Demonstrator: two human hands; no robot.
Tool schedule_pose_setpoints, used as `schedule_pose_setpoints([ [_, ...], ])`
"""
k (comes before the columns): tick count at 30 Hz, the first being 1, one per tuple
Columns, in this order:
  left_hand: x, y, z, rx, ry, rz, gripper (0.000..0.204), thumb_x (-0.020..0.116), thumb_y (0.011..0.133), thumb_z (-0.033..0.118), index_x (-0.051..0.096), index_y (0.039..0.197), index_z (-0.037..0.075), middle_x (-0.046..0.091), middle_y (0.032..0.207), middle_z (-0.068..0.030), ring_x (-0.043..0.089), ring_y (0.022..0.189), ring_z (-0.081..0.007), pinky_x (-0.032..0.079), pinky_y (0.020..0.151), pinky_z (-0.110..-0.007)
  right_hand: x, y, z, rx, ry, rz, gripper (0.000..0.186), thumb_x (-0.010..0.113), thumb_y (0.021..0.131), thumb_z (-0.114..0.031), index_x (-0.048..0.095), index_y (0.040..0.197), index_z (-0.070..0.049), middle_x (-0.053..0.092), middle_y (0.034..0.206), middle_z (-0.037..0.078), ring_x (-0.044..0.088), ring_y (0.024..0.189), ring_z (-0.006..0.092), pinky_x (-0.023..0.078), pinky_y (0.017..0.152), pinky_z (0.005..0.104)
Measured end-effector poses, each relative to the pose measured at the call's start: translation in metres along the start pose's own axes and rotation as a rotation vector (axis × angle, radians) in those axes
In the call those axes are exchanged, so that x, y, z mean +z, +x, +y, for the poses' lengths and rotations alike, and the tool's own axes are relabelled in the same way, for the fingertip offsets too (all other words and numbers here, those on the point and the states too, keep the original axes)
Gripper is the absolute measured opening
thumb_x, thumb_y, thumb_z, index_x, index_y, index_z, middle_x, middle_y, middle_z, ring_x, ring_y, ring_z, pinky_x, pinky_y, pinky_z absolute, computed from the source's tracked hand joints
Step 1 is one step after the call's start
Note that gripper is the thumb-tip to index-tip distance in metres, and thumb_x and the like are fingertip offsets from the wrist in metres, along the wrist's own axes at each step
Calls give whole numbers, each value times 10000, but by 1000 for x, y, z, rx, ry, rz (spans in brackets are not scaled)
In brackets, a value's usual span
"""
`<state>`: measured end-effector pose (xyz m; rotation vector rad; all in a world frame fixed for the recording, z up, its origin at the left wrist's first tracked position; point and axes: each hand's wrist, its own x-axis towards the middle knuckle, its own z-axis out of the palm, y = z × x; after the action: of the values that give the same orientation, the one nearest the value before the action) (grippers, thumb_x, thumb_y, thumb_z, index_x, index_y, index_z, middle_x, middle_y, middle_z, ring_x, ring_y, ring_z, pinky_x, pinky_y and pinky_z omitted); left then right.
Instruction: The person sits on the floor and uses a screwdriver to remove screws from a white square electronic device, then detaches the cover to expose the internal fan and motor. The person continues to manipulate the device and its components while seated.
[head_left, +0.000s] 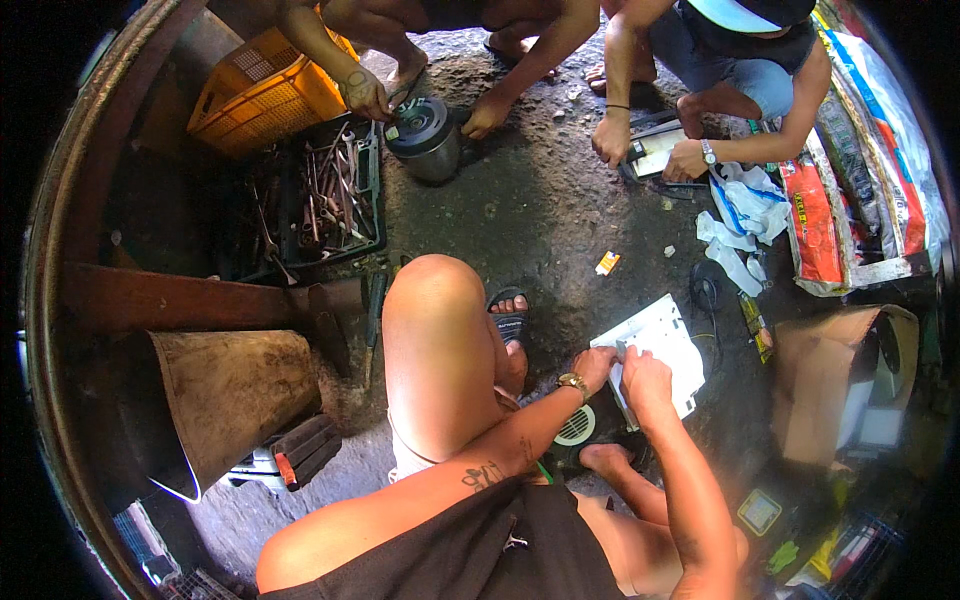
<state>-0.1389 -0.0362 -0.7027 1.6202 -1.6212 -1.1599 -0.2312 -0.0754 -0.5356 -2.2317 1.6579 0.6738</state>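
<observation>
Beyond the white panel under both hands lies a lettered red sack.

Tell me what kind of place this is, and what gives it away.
Probably a makeshift repair workshop: a tray heaped with wrenches, a rough, stained floor and a white panel being handled.

Wrenches in toolbox left, crate beyond; carton right of panel.

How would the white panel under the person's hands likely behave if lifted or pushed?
The white panel is probably stiff: its face shows no sag. Its plastic-looking surface suggests lightness. Its flat, angular shape seems unlikely to roll.
</observation>
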Motion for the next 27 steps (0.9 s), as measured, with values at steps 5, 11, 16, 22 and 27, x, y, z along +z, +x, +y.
schedule_pose_setpoints([
  [5,6,1,-5,-28,35,3,156,626,912,172,705,988,61,733,959,-214,713,891,-433,568,765,-537,-17,-2,2,-22,47,-33,287,651,963,-280,643,1173,-85,683,1051,242,729,888,427,592,757,495],
  [11,7,1,-12,-50,64,23,158,621,915,170,703,992,59,732,955,-212,713,893,-433,568,766,-539,-26,-12,-4,-131,81,80,222,622,981,-224,639,1161,-94,639,1144,259,721,896,437,584,736,506],
  [16,12,3,-7,-44,83,14,164,614,920,173,700,998,57,731,960,-212,712,898,-434,569,769,-538,-7,-4,5,-77,75,44,239,638,968,-220,621,1164,-84,638,1137,264,716,897,449,583,742,512],
  [22,14,5,-11,-71,77,-11,200,582,944,199,697,1003,46,730,1007,-227,709,920,-448,571,788,-537,-27,-9,-5,-32,104,-58,273,664,961,-243,613,1183,-92,604,1172,257,701,957,449,578,783,524],
  [27,7,-2,-12,34,-107,24,237,596,932,243,696,1030,52,735,1023,-214,710,954,-445,566,804,-543,-44,-19,-14,-63,199,70,326,671,968,-291,609,1198,-68,625,1138,247,694,975,439,572,795,530],
])
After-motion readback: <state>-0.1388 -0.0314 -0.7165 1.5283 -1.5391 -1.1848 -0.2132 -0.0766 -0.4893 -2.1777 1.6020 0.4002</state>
